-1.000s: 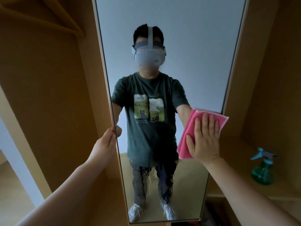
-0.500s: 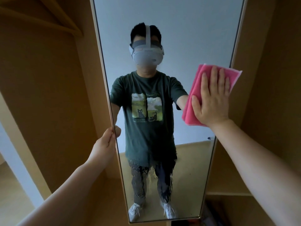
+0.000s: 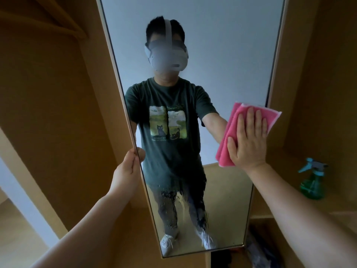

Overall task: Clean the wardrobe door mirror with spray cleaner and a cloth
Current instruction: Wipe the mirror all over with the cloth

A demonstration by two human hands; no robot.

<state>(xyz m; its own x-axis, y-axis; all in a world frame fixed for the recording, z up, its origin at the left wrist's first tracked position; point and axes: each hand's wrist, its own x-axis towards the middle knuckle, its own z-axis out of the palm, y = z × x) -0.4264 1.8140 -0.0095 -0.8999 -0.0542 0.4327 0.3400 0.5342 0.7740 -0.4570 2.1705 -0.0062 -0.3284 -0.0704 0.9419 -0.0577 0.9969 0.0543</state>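
— Wood-brown wardrobe panels [image 3: 48,113] close in on both sides of my feed. What do you want first?

— Hands first.

— I see the left hand [image 3: 128,171] clamped on the left edge of the wardrobe door mirror [image 3: 212,55], fingers wrapped round the frame.

— And the other?

— The right hand [image 3: 249,140] lies flat, fingers straight and close together, pressing a folded pink cloth [image 3: 229,130] against the glass at the mirror's right edge, about halfway up. One corner of the cloth overhangs the frame.

— Where is the cleaner?

— A green spray bottle [image 3: 312,180] with a light blue trigger head stands upright on a wooden shelf [image 3: 340,209] inside the wardrobe, right of the mirror, well apart from both hands.

— And the glass itself?

— Wet droplets and runs [image 3: 173,206] cover a band in the lower half, below both hands. Deeper in, I see the reflected person [image 3: 193,171] in a dark green printed T-shirt [image 3: 170,93], a grey headset [image 3: 167,57] on the head, white shoes [image 3: 167,245] at the bottom.
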